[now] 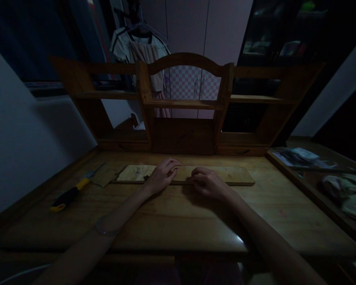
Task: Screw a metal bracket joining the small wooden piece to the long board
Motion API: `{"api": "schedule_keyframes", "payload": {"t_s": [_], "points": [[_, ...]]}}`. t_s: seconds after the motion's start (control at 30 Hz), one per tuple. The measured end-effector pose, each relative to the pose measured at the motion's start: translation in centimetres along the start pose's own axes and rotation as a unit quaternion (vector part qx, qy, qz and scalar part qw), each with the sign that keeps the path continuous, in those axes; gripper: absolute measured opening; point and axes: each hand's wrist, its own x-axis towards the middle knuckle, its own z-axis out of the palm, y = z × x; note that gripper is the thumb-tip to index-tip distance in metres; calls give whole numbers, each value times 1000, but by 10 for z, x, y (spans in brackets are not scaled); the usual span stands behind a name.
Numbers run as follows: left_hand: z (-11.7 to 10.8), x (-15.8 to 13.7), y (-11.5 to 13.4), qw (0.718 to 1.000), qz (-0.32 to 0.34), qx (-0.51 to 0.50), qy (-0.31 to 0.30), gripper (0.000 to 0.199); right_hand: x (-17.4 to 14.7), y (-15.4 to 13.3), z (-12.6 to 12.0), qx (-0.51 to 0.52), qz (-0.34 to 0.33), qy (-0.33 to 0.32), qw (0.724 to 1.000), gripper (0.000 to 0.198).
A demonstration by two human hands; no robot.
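Observation:
A long, flat wooden board [231, 174] lies lengthwise across the desk in front of me. Its left part looks pale and rough, with dark marks. My left hand [163, 174] rests over the middle of the board, fingers bent forward and thumb apart from them, with board surface showing in the gap. Just to the right, my right hand [207, 182] is curled at the board's near edge. Its fingertips are close together, and I cannot make out what is between them. Beyond the board's left end is a thin brown ragged-edged piece [103, 177].
A tool with a black and yellow handle [72, 194] lies on the desk [178, 221] at left, its metal end touching or near the brown piece. A wooden shelf unit [184, 103] stands along the back. Cloth [348, 194] and papers [299, 156] lie at right.

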Motion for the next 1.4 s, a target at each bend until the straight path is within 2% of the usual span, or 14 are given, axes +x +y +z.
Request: {"api": "schedule_keyframes", "payload": {"t_s": [0.27, 0.57, 1.4], "points": [[-1, -1, 2, 1000, -4, -5, -10, 27, -1, -4, -2, -55, -5, -39, 998, 35], [-2, 0, 6, 1000, 1, -10, -18, 31, 3, -11, -5, -122, -22, -62, 990, 28], [2, -2, 5, 1000, -4, -12, -26, 35, 4, -14, -6, -143, -31, -74, 987, 21]]}}
